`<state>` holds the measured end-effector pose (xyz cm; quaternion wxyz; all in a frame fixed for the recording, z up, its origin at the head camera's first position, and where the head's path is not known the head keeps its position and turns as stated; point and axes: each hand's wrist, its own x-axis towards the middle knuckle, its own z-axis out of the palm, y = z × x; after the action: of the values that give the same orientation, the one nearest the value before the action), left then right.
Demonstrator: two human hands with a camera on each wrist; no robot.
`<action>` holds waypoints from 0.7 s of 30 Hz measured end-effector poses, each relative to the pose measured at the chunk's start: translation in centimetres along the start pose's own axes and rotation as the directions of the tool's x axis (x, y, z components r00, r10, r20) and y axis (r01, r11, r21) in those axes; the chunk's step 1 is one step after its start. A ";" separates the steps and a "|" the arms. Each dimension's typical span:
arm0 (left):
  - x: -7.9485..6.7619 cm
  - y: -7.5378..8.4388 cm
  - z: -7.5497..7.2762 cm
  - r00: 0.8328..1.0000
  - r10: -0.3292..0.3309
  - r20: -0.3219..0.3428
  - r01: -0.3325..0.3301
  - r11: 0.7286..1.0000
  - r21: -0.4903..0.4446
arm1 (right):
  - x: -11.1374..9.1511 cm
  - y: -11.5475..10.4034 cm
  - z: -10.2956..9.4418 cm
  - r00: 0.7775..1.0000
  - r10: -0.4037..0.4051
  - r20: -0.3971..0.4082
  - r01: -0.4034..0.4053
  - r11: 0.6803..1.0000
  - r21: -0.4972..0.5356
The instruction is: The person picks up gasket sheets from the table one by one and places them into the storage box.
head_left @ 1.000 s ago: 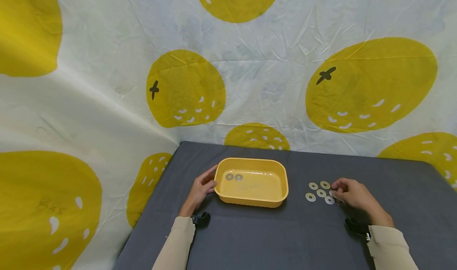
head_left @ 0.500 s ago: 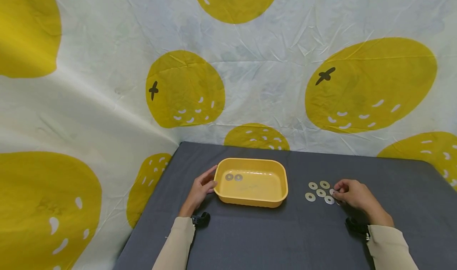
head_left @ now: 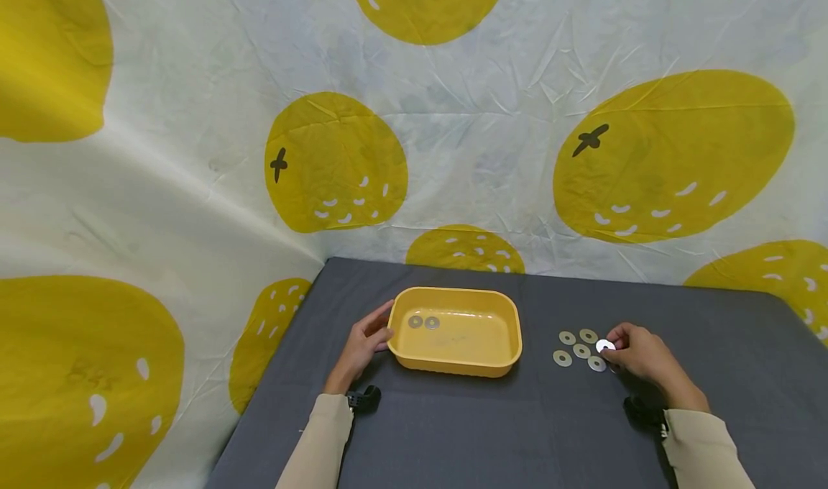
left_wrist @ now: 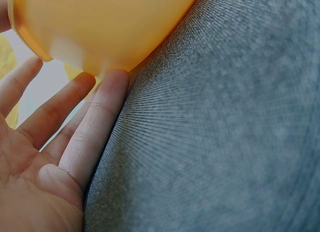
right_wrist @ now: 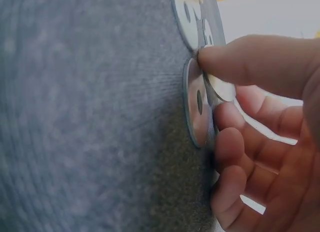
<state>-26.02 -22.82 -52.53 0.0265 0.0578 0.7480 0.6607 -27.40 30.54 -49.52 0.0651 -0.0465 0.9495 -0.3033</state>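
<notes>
Between thumb and fingertips my right hand (head_left: 643, 352) pinches a flat metal washer (head_left: 604, 346), tilted so that it shines. In the right wrist view, that washer (right_wrist: 221, 86) shows edge-on beneath the thumb, beside another washer (right_wrist: 197, 104) on the cloth. Several more washers (head_left: 581, 351) lie flat in a loose group left of the hand. A yellow rectangular tray (head_left: 456, 366) stands to the left of them, with two washers (head_left: 423, 322) inside near its left end. My left hand (head_left: 361, 345) touches the tray's left side, its fingers fairly straight against the outer wall (left_wrist: 110, 31).
Dark grey cloth (head_left: 491, 431) covers the table. White fabric with yellow fruit shapes (head_left: 479, 165) hangs behind the table and along its left side. A black strap device (head_left: 365, 399) sits on the left wrist and a similar one (head_left: 643, 410) on the right.
The right fingertips have taken hold of a washer at the right of the group and tilted it up. The left hand and the tray have stayed in place.
</notes>
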 end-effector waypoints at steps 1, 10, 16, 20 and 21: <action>0.0 0.0 0.0 1.000 0.001 -0.001 -0.001 1.000 0.003 | 0.0 0.0 0.0 1.000 -0.008 -0.002 0.008 1.000 -0.002; 0.0 -0.2 0.0 1.000 -0.010 -0.008 0.010 1.000 0.002 | -0.5 -0.3 0.3 0.997 -0.072 -0.042 0.073 0.997 0.014; -0.1 -0.3 -0.1 1.000 -0.004 -0.009 0.004 1.000 0.004 | -0.8 -0.5 0.3 0.995 -0.064 -0.072 0.066 0.997 0.034; -0.1 -0.4 -0.1 1.000 -0.001 -0.009 0.001 1.000 -0.003 | -0.9 -0.8 0.3 0.995 -0.037 -0.095 0.044 0.997 0.070; -0.1 -0.4 -0.1 1.000 0.001 -0.009 -0.001 1.000 -0.005 | -0.9 -0.8 0.3 0.994 -0.031 -0.100 0.038 0.996 0.078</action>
<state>-25.96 -23.01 -52.95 0.0229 0.0553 0.7465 0.6627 -26.41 29.78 -49.22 0.0144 -0.0451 0.9378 -0.3440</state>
